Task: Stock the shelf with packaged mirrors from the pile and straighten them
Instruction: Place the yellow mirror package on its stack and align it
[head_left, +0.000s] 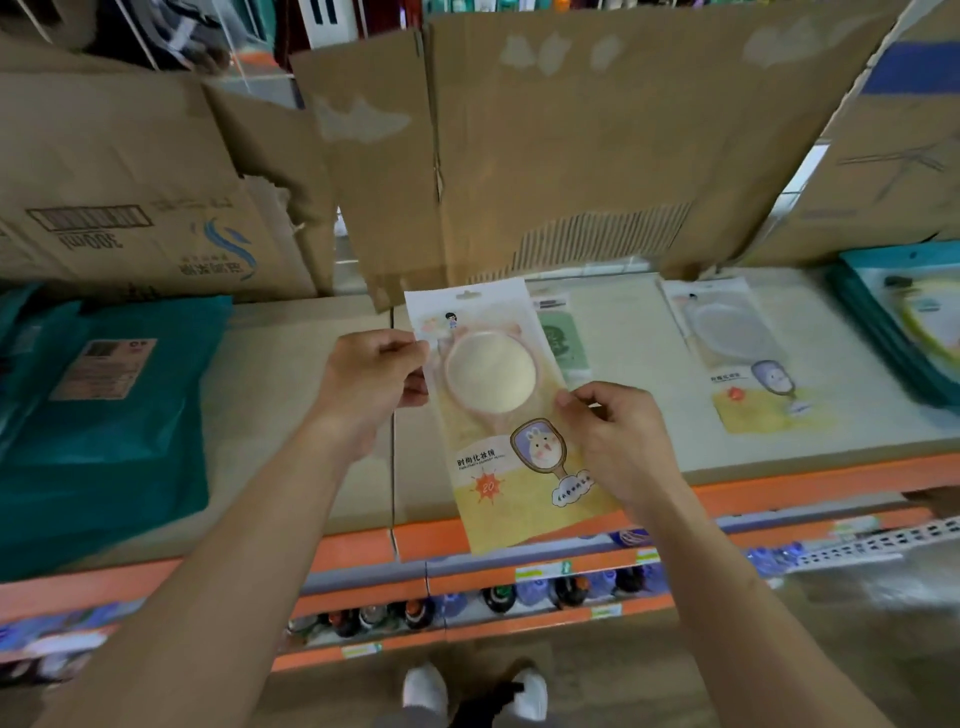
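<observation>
Cardboard-backed beige shelf (291, 415): we pinch the pink packaged mirror (498, 415) above its front edge, left hand (371, 379) and right hand (618, 441) gripping opposite sides; glossy film may slip, landing it askew on the green package (563, 338).

Your mirror pack (498, 415) is white fading to yellow, with a pink-rimmed mirror, a cartoon rabbit and an orange starburst. The shelf (779, 493) edge is orange; the bags (104, 415) are teal.

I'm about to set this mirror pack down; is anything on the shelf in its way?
Yes, a green pack lies on the shelf just beyond the held mirror pack, partly hidden by it.
</observation>
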